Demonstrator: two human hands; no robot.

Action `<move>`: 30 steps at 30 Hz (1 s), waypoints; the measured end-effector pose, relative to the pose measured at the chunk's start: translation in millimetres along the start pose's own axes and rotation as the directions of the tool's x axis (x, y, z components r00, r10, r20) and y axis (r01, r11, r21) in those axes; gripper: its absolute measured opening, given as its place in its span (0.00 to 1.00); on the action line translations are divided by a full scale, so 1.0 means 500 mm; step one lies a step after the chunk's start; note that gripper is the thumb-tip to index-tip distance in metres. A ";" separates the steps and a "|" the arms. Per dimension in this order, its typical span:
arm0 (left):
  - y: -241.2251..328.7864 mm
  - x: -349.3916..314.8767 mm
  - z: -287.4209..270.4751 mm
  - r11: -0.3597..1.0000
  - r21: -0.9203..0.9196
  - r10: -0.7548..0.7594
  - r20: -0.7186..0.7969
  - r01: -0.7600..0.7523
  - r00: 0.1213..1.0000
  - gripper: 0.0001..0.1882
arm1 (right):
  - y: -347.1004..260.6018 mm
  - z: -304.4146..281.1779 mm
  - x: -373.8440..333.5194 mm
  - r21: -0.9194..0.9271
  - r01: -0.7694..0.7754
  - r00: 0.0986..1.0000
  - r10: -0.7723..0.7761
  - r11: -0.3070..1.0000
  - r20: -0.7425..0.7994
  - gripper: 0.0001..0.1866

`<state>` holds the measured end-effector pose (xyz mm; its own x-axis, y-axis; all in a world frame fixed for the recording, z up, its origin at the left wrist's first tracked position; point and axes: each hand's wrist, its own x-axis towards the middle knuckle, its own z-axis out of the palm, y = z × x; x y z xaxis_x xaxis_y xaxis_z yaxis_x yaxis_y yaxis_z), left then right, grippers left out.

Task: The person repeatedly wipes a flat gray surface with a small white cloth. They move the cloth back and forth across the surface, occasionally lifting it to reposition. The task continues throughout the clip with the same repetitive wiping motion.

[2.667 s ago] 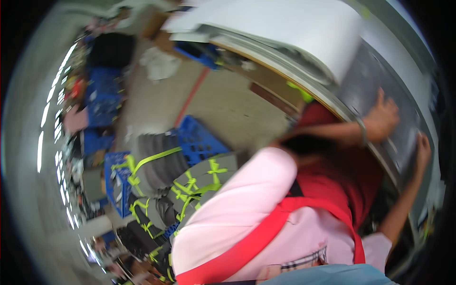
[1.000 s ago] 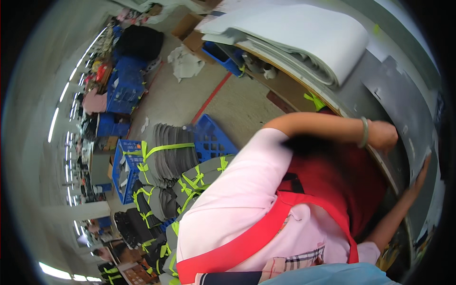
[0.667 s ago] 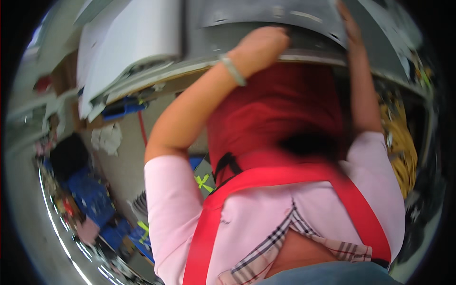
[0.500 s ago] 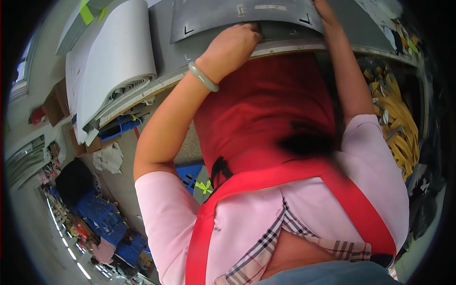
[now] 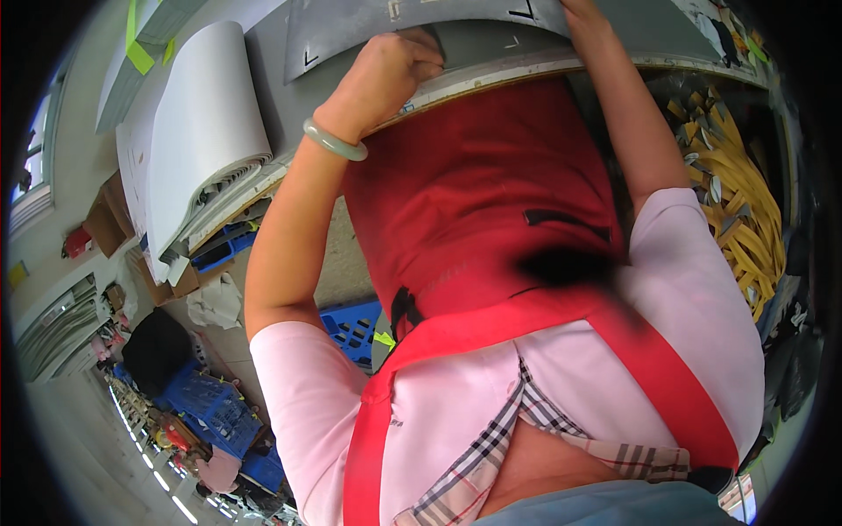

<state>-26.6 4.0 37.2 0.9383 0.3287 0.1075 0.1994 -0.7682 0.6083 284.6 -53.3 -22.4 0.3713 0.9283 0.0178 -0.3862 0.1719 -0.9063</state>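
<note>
The grey slotted sheet (image 5: 460, 10) lies on the grey tabletop (image 5: 653, 35), a folded white stack (image 5: 206, 110) to its left. Blue crates (image 5: 210, 410) stand near left; yellow strips (image 5: 741, 223) hang right. The left hand (image 5: 386, 70) curls at the sheet's near edge, the right hand (image 5: 586, 19) touches its right edge; whether either of the 2 pinches anything, I cannot tell.

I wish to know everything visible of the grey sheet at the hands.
The grey sheet looks thin, with dark L-shaped marks near its two near corners and pale marks between them. Its near edge curves over the grey table. The right hand is at its right edge; the left hand is at its near edge. Its far part is cut off.
</note>
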 end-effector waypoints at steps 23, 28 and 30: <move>0.038 0.290 0.211 0.933 0.301 0.323 -0.450 -0.200 0.833 0.14 | -0.129 0.069 -0.082 0.198 0.142 0.983 -0.162 0.970 0.089 0.15; -0.078 0.261 0.113 0.980 0.174 -0.012 -0.436 0.097 0.900 0.13 | -0.103 0.045 -0.090 0.171 0.230 0.973 -0.232 0.958 -0.010 0.12; -0.142 0.222 0.040 0.977 0.099 -0.116 -0.502 0.190 0.857 0.13 | -0.110 0.014 -0.103 0.162 0.191 0.978 -0.173 0.968 -0.115 0.12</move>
<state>69.0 83.9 -9.7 0.6392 0.6466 0.4164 0.4009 -0.7422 0.5371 280.8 -108.0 29.3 0.5272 0.8403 0.1260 -0.4397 0.3967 -0.8058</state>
